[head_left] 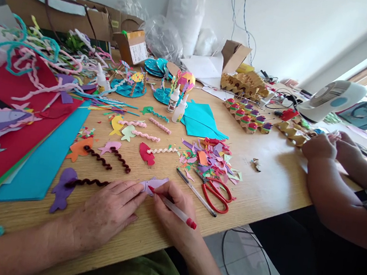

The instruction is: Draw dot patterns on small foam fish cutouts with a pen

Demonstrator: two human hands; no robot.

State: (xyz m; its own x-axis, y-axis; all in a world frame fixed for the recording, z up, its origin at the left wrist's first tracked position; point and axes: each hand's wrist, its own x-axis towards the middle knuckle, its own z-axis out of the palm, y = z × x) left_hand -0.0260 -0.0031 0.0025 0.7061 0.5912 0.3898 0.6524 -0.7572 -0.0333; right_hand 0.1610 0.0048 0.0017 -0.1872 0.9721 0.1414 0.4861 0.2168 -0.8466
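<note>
My left hand (106, 213) lies flat on the table, its fingertips on the tail end of a small lilac paper fish (161, 182). My right hand (166, 220) grips a red pen (178, 210), its tip at the fish's surface. A dark eye mark shows on the fish. Left of my left hand is a purple paper fish (64, 188) with a dark brown twisted pipe cleaner (90, 182), partly under that hand. To the right of my right hand lie a clear-barrelled pen (196, 193) and red-handled scissors (205, 185).
Paper scraps (212, 160) are heaped behind the scissors. Several paper fish with twisted stems, like the orange fish (78, 148), lie ahead. Glue bottles (179, 110) stand near turquoise sheets (203, 119). Coloured sheets (34, 166) cover the left. A co-worker's hands (322, 145) work at right.
</note>
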